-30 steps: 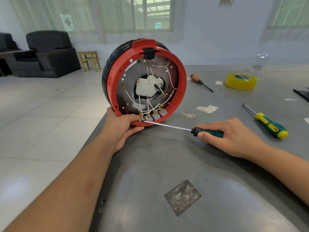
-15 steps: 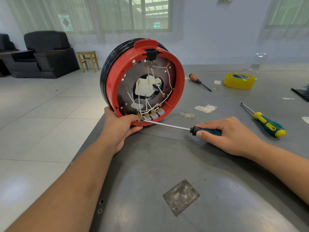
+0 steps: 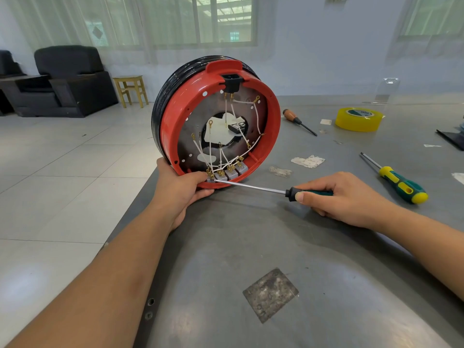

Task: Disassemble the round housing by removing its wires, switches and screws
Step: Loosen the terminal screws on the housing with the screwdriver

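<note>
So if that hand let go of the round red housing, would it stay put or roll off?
The round housing stands on its edge near the table edge, so it would probably roll or tip. The left hand grips its lower rim, seemingly steadying it. Its plastic rim looks stiff; the thin white wires inside look floppy.

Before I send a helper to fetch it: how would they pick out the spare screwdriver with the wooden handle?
On the grey table, look behind the upright red housing, toward the yellow tape roll. The wooden-handled screwdriver lies between them. Its handle is orange-brown; the other loose screwdriver is green and yellow.
</note>
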`<state>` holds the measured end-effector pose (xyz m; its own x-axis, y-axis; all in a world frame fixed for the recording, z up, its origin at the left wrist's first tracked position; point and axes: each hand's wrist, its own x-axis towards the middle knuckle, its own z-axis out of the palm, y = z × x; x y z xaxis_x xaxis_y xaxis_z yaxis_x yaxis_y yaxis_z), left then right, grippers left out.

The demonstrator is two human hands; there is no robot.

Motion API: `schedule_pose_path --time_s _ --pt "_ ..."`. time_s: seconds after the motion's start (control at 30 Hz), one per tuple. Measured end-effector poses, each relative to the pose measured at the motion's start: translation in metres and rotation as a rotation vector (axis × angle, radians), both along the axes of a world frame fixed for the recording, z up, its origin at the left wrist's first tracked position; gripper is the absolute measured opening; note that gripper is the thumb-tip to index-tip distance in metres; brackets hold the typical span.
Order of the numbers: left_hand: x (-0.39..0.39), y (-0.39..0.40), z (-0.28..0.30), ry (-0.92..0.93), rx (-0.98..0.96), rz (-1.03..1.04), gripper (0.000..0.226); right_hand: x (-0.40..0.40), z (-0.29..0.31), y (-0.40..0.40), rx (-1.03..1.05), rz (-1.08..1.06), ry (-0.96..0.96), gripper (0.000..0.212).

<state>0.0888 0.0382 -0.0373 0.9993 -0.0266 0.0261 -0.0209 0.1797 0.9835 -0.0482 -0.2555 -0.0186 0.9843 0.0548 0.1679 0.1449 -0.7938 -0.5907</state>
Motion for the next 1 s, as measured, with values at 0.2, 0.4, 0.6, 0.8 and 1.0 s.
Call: schedule_pose_path --time_s 0.2,0.4,0.6,0.8,1.0 --pt "0.000 0.001 0.001 0.019 -0.004 -0.015 0.060 0.001 0.001 -0.001 0.048 -0.010 0.039 0.014" --pt "0.002 0.002 0.002 0.045 -0.020 -0.038 0.061 0.001 0.000 0.001 0.049 -0.035 0.017 0.012" --pt "0.001 0.002 0.005 0.106 -0.053 -0.043 0.064 -0.003 -0.005 0.005 -0.022 -0.048 -0.088 0.012" --pt "0.001 0.003 0.006 0.129 -0.071 -0.031 0.060 -0.008 -0.007 0.014 -0.103 -0.116 -0.168 0.026" --pt "0.003 0.003 0.006 0.146 -0.091 -0.010 0.057 -0.010 -0.009 0.015 -0.263 -0.110 -0.274 0.038"
